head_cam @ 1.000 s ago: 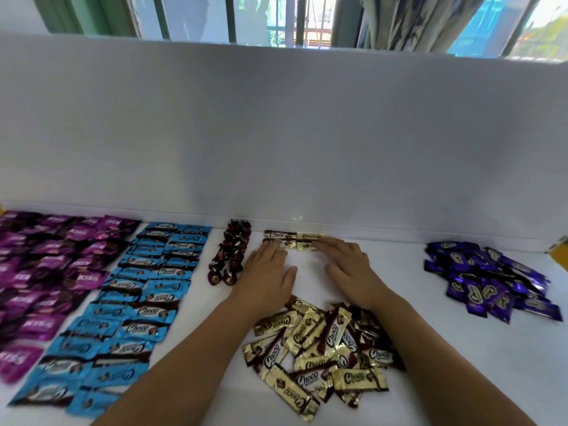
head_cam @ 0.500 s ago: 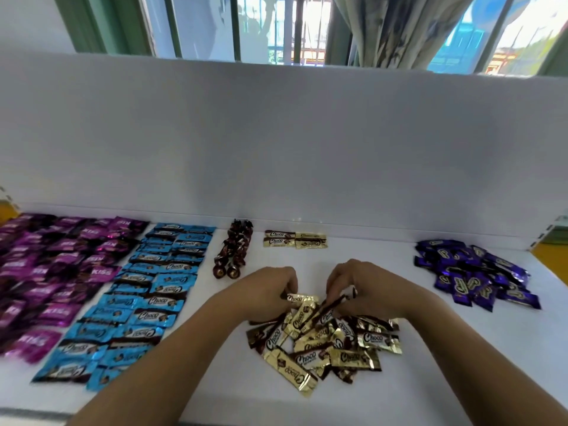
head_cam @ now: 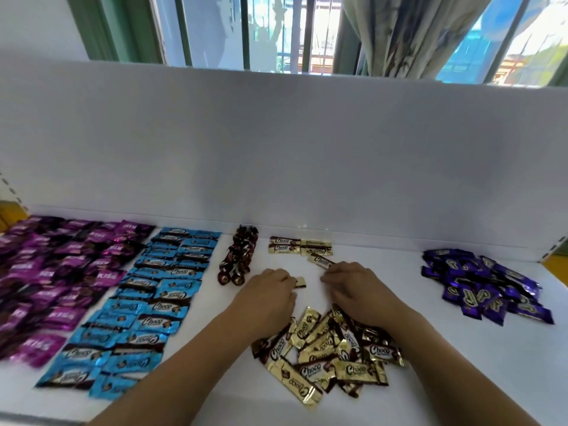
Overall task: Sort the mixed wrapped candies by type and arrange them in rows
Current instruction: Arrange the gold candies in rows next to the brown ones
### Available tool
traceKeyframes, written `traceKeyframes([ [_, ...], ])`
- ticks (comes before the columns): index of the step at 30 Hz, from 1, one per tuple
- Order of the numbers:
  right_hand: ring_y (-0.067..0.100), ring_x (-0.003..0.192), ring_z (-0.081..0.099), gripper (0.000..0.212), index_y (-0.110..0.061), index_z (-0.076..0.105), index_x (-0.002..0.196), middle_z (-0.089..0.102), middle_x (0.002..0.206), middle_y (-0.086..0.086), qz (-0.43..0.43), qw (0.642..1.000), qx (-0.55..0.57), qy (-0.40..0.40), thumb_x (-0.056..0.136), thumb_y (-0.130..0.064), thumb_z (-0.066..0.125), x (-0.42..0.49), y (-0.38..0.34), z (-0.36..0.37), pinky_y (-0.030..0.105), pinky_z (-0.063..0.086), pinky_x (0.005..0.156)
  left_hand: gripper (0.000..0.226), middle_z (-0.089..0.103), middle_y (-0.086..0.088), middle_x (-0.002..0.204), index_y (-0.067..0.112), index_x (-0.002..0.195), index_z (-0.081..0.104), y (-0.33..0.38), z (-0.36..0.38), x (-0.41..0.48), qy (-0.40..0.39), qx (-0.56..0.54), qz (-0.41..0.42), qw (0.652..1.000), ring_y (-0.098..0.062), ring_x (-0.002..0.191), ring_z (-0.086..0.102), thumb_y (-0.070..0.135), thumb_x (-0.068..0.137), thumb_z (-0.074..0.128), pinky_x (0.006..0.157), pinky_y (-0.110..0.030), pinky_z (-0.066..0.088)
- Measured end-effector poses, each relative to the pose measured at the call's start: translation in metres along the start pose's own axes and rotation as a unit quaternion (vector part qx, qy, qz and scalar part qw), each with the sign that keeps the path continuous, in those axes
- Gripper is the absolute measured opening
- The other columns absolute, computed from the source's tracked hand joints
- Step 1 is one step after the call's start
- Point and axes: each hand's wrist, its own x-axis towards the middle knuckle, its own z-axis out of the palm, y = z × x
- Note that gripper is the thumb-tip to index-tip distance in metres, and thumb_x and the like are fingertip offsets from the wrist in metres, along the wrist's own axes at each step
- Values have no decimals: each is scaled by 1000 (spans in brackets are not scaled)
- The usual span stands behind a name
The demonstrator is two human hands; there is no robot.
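Open tabletop (head_cam: 430, 348) separates gold pile (head_cam: 332, 355) from violet pile (head_cam: 482, 284).

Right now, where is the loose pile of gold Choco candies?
In the head view, the gold pile lies centre-front on the table, with the blue rows to its left and the dark purple heap to its right.

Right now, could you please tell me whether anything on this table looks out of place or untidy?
Yes: the gold candy pile near the front and the purple candy heap at the right lie jumbled and overlapping, unlike the blue rows on the left.
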Motion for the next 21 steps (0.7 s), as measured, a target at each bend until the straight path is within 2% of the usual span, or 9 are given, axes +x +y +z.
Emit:
traceKeyframes([
  [2,18,122,47,50,-24,58,131,52,134,-6,11,1000,-5,21,89,-37,35,1,-3,3,38,37,104,46,37,-5,141,11,137,46,2,0,1,7,31,-16,999,-24,126,34,37,101,32,101,-38,36],
  [4,19,125,43,57,-24,48,139,45,141,-5,34,998,-8,49,87,-39,28,5,-6,4,37,35,103,49,36,-5,136,11,136,45,7,0,1,16,52,-22,998,-24,122,33,42,101,30,98,-38,36],
  [7,19,135,34,64,-25,32,148,33,152,-5,40,998,-38,17,88,-42,21,9,-10,5,37,29,107,51,41,-5,130,13,137,43,13,0,1,7,54,-19,998,-24,117,37,44,100,29,94,-38,37],
  [14,13,132,38,66,-22,41,144,40,147,-6,7,1000,-19,-7,85,-43,19,13,0,14,34,29,112,59,40,-4,143,13,143,36,0,0,16,-8,70,-47,996,-24,128,36,50,99,27,105,-41,31],
  [17,13,135,36,73,-22,43,142,38,148,-6,-4,1000,-17,-11,80,-48,14,20,0,11,37,27,114,64,26,-4,155,12,150,24,-1,2,19,-21,63,-48,997,-24,141,21,51,99,24,115,-42,20],
  [19,12,142,25,67,-21,41,142,29,155,-4,0,1000,-5,-17,84,-46,18,24,-2,8,37,18,118,66,9,-3,161,11,153,14,-2,4,22,-35,46,-49,997,-23,147,5,50,100,22,120,-42,7],
  [21,11,146,15,58,-18,31,147,20,159,-2,8,999,8,-39,92,-36,26,26,-4,9,36,6,121,65,-2,-2,163,12,155,8,-4,5,25,-51,29,-54,997,-21,149,-5,48,101,20,121,-44,-1],
])
